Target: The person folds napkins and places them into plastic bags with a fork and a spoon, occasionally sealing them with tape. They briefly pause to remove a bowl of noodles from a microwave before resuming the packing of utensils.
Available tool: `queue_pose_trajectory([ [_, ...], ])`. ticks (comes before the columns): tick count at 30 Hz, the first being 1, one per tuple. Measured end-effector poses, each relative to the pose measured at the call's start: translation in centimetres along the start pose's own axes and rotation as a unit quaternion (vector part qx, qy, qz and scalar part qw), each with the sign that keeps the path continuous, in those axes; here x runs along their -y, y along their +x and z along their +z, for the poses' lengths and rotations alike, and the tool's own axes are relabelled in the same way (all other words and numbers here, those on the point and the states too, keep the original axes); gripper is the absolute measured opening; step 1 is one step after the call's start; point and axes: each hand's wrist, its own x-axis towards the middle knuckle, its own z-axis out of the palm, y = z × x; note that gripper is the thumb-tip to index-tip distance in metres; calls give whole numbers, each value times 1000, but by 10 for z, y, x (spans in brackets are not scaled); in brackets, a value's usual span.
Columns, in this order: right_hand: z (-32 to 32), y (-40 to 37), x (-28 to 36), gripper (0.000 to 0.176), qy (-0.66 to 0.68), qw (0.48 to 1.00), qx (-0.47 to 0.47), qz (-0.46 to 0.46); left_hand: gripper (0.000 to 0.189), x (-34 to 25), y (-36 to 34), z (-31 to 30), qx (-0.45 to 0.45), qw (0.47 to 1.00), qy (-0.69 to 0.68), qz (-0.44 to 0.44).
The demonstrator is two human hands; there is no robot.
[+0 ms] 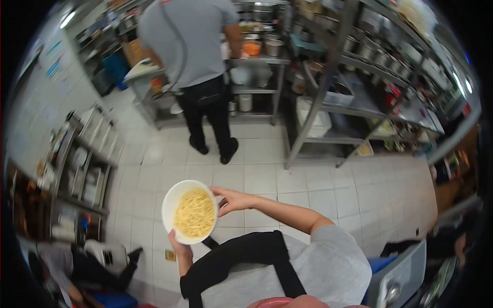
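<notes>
A round white bowl (169, 201) is held out in front of my chest, tilted so that its inside shows. Thin yellow noodle-like strands (195, 214) fill much of it. My right hand (232, 200) grips the bowl's right rim, thumb and fingers closed around the edge. At the lower left of the bowl, my left hand (179, 247) holds the rim with the thumb up over it; its other fingers are hidden beneath the bowl.
Ahead, a person in a grey shirt (187, 46) stands at a metal worktable (277, 60). Metal shelving (328, 110) with pots is on the right. A low rack (77, 169) stands left. Another person (92, 267) is at lower left. A grey bin (398, 280) is at lower right.
</notes>
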Motion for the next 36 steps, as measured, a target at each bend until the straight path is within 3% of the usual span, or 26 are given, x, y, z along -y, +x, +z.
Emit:
queue_pose_trajectory([
  [1,4,10,7,97,-2,999,-35,0,53,-11,17,-9,47,999,2,-1],
  [3,27,31,32,91,94,989,-60,99,54,-38,42,-17,60,998,5,-18],
  [5,46,59,22,88,130,982,-113,83,54,-58,74,-30,74,997,31,-21],
  [9,79,153,24,81,250,953,-158,67,52,-117,139,-84,5,998,60,-15],
  [11,78,184,39,81,273,950,-121,88,53,-134,169,-105,47,996,69,15],
  [14,69,210,50,80,314,936,-113,116,55,-165,173,-80,15,985,149,80],
  [18,71,310,50,77,317,932,-135,116,56,-208,247,-123,13,988,147,44],
  [23,23,408,44,74,287,940,-137,123,57,-237,347,-133,60,977,204,-2],
  [25,-6,431,46,72,273,945,-131,124,55,-249,367,-114,78,947,310,-34],
  [27,-36,474,40,71,243,956,-121,110,53,-251,414,-114,73,945,319,-10],
  [30,-59,547,40,71,230,961,-110,108,51,-281,477,-110,49,974,220,-36],
  [36,-120,676,75,75,166,979,-101,62,54,-343,616,-94,32,987,155,18],
])
